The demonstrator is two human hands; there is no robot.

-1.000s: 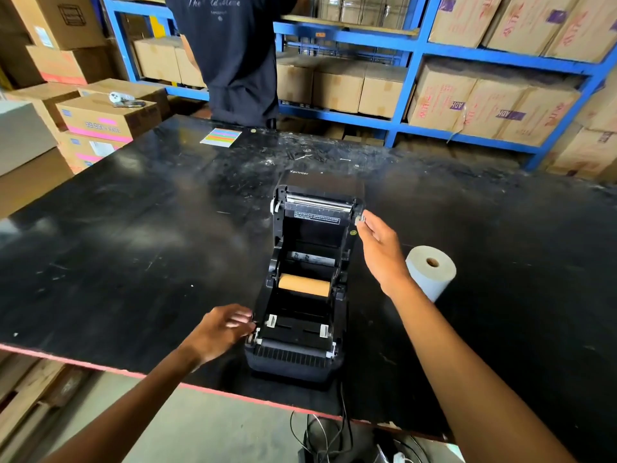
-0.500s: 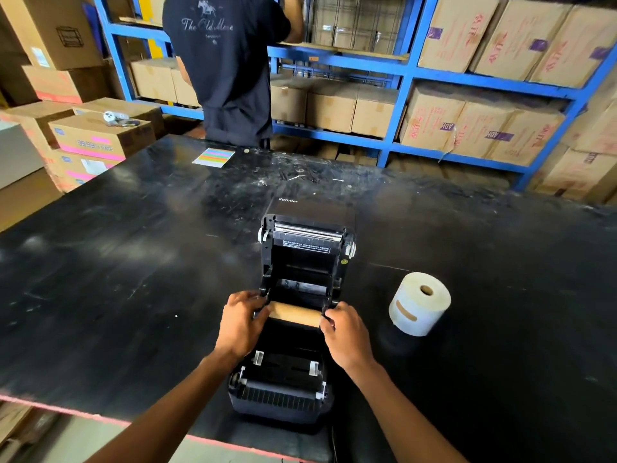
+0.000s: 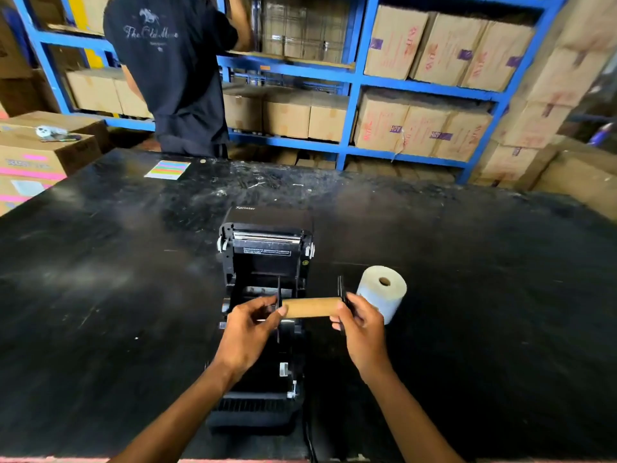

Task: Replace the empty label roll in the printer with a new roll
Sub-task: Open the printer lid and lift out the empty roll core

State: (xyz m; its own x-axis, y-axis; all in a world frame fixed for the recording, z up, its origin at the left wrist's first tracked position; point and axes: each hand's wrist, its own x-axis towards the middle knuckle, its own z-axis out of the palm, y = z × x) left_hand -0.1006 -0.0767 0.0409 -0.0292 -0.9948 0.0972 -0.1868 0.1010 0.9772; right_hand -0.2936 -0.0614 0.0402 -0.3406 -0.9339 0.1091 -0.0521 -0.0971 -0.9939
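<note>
left hand (image 3: 248, 332) pinches left end of empty cardboard core (image 3: 310, 307) | right hand (image 3: 362, 325) grips right end, at black spindle flange (image 3: 341, 290) | core held level above open Xprinter label printer (image 3: 263, 269), lid up at 12 o'clock | new label roll (image 3: 384, 290) on black table (image 3: 100, 279), 3 o'clock of printer, just behind right hand

The left hand (image 3: 247, 332) covers the printer (image 3: 263, 329) bay's left side, the right hand (image 3: 362, 325) hides the new roll (image 3: 384, 289)'s near lower edge, and both forearms run off the bottom edge.
</note>
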